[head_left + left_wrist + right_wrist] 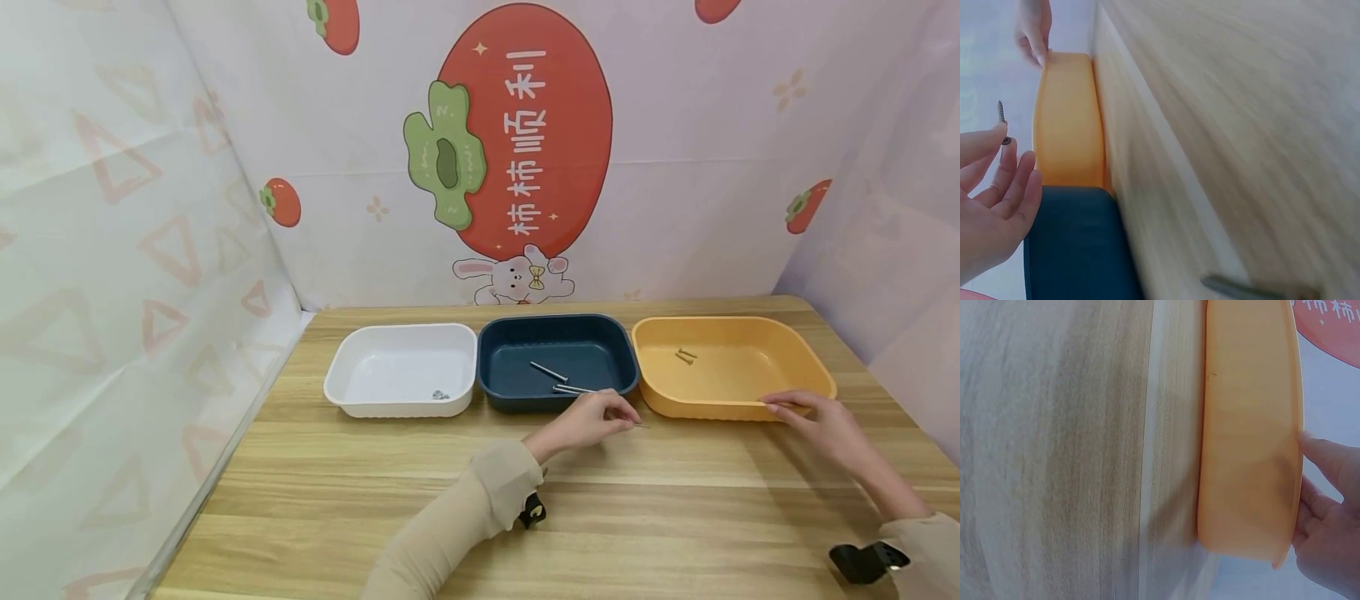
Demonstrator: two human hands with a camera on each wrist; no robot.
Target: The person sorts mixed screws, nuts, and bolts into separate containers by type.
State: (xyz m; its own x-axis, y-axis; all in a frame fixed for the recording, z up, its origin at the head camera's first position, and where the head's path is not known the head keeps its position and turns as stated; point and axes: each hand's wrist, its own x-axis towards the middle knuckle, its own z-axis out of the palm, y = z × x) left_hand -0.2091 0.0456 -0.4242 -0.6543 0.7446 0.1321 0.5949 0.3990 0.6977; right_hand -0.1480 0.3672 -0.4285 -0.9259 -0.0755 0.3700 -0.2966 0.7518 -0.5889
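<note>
My left hand (pixel 588 421) is over the table just in front of the blue tray (pixel 517 402). Between its thumb and forefinger it pinches a small screw (pixel 1001 114); the pointed end and the head both show in the left wrist view. At the right, my right hand (pixel 821 425) holds the front rim of the yellow tray (pixel 705 410), its thumb outside and fingers over the edge. Inside the yellow tray lie a few brass-coloured screws (pixel 686 357). Several long silver screws (pixel 550 372) lie in the blue tray.
Left of the blue tray stands a white tray (pixel 352 404) with small metal pieces (pixel 440 395) in its front right corner. All the trays form a row on the wooden table (pixel 600 533), before a printed cloth backdrop (pixel 675 208).
</note>
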